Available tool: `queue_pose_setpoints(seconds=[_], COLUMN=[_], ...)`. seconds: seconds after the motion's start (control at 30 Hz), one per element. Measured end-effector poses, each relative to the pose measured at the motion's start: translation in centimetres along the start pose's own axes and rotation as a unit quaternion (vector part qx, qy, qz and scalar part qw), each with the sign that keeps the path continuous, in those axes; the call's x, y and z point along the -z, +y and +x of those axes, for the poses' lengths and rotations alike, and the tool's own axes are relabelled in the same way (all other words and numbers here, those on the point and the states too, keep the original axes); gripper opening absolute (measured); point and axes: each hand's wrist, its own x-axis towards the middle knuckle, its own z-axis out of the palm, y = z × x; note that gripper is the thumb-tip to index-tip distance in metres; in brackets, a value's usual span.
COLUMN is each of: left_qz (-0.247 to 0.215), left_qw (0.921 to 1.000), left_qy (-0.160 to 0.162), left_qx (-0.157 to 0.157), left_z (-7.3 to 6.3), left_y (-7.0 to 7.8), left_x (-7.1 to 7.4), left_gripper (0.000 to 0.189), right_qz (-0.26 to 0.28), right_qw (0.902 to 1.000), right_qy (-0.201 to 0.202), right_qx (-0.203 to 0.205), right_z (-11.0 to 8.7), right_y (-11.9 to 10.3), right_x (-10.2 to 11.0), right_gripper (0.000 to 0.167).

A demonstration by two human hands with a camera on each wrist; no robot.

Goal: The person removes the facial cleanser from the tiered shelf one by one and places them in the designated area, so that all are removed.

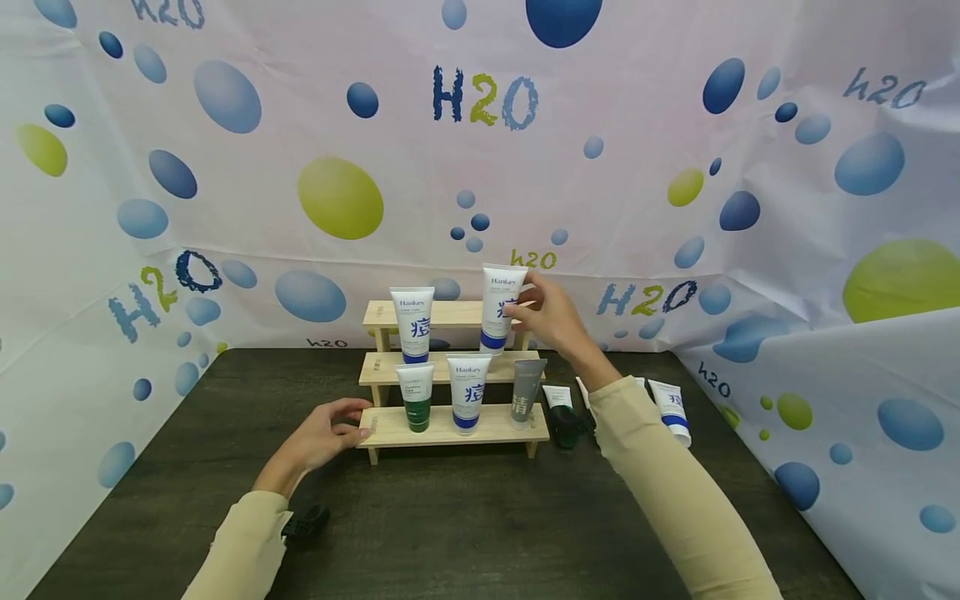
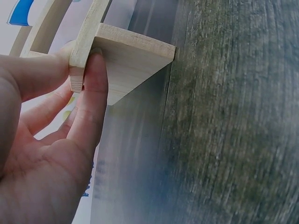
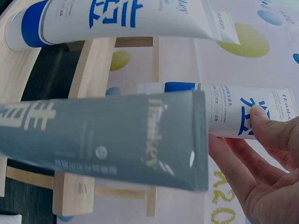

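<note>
My right hand (image 1: 551, 312) pinches a white tube with blue lettering (image 1: 502, 304), cap down, at the right part of the middle step; the right wrist view shows the thumb across its front. My left hand (image 1: 330, 433) grips the left end of the lowest board of a wooden three-step rack (image 1: 487, 425), thumb and fingers on either side of the board in the left wrist view. On that board stand a white-and-green tube (image 1: 417, 396), a white-and-blue tube (image 1: 468, 387) and a grey tube (image 1: 527, 392). Another white-and-blue tube (image 1: 414, 323) stands on the middle step's left.
Right of the rack, a dark green and white tube (image 1: 561, 417) and a white-and-blue tube (image 1: 671, 408) lie on the dark wooden table (image 1: 450, 525), others partly hidden by my right sleeve (image 1: 667, 475). A printed curtain (image 1: 637, 233) hangs behind and beside the table.
</note>
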Motion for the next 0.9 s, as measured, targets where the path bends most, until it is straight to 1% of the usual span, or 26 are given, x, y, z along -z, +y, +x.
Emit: queue_pose_setpoints(seconds=[0.17, 0.47, 0.7, 0.9], left_qz=[0.003, -0.003, -0.003, 0.0], left_qw=[1.0, 1.0, 1.0, 1.0], left_qy=[-0.001, -0.001, -0.006, -0.003], left_qx=[0.0, 0.0, 0.0, 0.007], left_z=[0.1, 0.1, 0.0, 0.2], left_y=[0.0, -0.1, 0.0, -0.2], left_x=[0.0, 0.0, 0.1, 0.0], left_gripper=[0.056, 0.056, 0.057, 0.056], right_qz=[0.006, -0.012, -0.014, -0.024], right_qw=[0.9999, 0.9996, 0.9994, 0.999], right_qy=[0.008, 0.024, 0.031, 0.036], right_qx=[0.004, -0.006, -0.002, -0.006], right_z=[-0.1, -0.5, -0.8, -1.2], right_y=[0.2, 0.4, 1.1, 1.7], right_x=[0.9, 2.8, 4.1, 5.4], right_gripper=[0.039, 0.042, 0.043, 0.044])
